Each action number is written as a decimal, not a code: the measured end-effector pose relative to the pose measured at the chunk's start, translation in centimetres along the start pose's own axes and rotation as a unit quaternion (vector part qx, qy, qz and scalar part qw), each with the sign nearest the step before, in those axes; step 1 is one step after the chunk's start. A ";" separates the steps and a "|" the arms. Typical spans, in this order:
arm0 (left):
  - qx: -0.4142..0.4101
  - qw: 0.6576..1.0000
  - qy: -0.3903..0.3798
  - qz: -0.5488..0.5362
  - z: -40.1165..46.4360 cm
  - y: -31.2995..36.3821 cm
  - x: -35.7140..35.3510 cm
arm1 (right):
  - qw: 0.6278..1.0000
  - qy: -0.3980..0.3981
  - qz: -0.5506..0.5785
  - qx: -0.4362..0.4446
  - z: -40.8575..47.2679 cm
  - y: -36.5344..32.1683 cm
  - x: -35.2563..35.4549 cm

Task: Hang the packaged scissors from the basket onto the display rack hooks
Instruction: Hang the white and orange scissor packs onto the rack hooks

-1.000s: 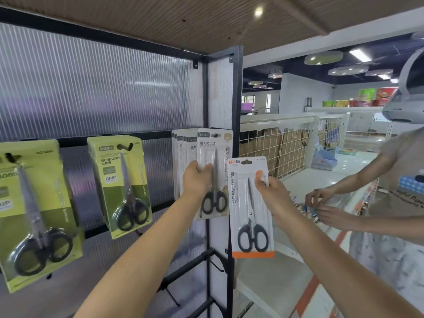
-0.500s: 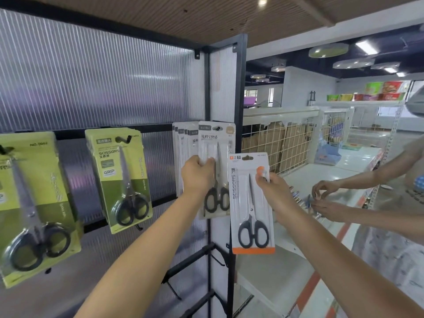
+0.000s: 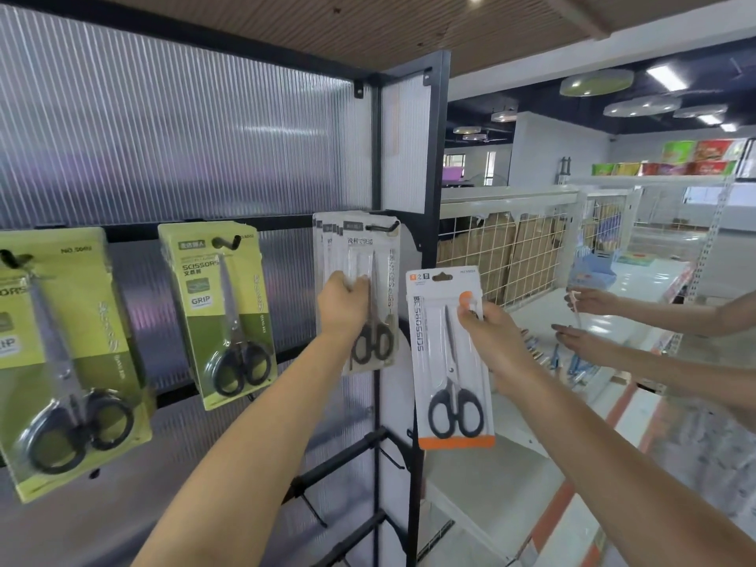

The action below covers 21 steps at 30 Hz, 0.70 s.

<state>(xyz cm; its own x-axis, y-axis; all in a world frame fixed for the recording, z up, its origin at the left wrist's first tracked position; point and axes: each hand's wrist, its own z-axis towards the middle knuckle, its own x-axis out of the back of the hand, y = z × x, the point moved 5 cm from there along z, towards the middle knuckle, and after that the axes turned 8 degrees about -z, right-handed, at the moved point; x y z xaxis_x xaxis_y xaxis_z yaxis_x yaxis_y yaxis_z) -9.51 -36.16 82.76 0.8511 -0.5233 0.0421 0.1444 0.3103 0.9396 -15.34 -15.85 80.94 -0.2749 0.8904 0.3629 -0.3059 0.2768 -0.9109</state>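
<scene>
My left hand (image 3: 343, 301) grips the front white scissors pack (image 3: 375, 292), which hangs with several like packs on a black hook (image 3: 382, 227) at the rack's right end. My right hand (image 3: 489, 336) pinches a white-and-orange scissors pack (image 3: 450, 358) by its right edge, upright in the air just right of the rack's black post (image 3: 427, 280), not on any hook. Two bunches of green scissors packs (image 3: 221, 313) (image 3: 61, 354) hang further left. The basket is out of view.
Bare black hooks (image 3: 392, 460) stick out low on the rack. To the right another person's hands (image 3: 589, 317) work over a white shelf (image 3: 544, 321) with small items. A wire-mesh panel (image 3: 511, 247) stands behind it.
The view has shifted left and closer. My right hand has moved the orange pack slightly down and right of the hanging white packs. My left hand stays on the front white pack.
</scene>
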 end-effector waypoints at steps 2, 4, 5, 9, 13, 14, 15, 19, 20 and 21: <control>-0.012 1.000 -0.003 0.025 0.2 -0.3 0.1 | 1.000 -0.002 -0.009 0.001 0.0 -0.1 -0.3; -0.008 0.999 -0.002 0.046 0.3 -0.5 0.4 | 1.000 -0.002 -0.020 -0.004 -0.1 -0.3 -0.5; 0.004 0.999 -0.001 0.053 0.3 -0.7 0.6 | 1.000 -0.002 -0.023 -0.005 -0.2 -0.5 -0.7; 0.036 0.997 -0.002 0.069 0.1 -1.6 2.0 | 0.999 -0.004 -0.032 -0.004 -0.2 -0.8 -0.8; 0.029 0.994 0.003 0.102 -1.6 -2.5 3.5 | 1.000 -0.010 -0.021 -0.008 -0.9 -1.0 -0.7; 0.018 0.994 0.008 0.107 -2.2 -2.7 3.9 | 1.000 -0.013 -0.020 -0.007 -1.3 -1.1 -0.7; 0.003 0.994 0.010 0.110 -3.0 -2.9 4.3 | 1.000 -0.016 -0.016 -0.003 -1.7 -1.2 -0.8; 0.027 0.999 -0.024 0.039 -6.8 -3.8 5.5 | 0.999 -0.045 0.001 0.004 -3.9 -1.7 -1.8; 0.058 0.997 -0.041 0.004 -8.0 -4.0 5.7 | 0.998 -0.057 0.001 0.006 -4.7 -1.8 -2.1; 0.085 0.994 -0.057 -0.029 -9.3 -4.0 6.1 | 0.998 -0.066 0.003 0.012 -5.5 -1.9 -2.6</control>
<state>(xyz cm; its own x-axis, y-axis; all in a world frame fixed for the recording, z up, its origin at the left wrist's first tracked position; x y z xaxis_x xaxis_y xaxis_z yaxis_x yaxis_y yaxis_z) -0.20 -33.18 76.12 0.7798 -0.6259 0.0146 0.0961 0.1427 0.9851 -9.05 -16.68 80.64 -0.3946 0.8359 0.3816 -0.3256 0.2611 -0.9087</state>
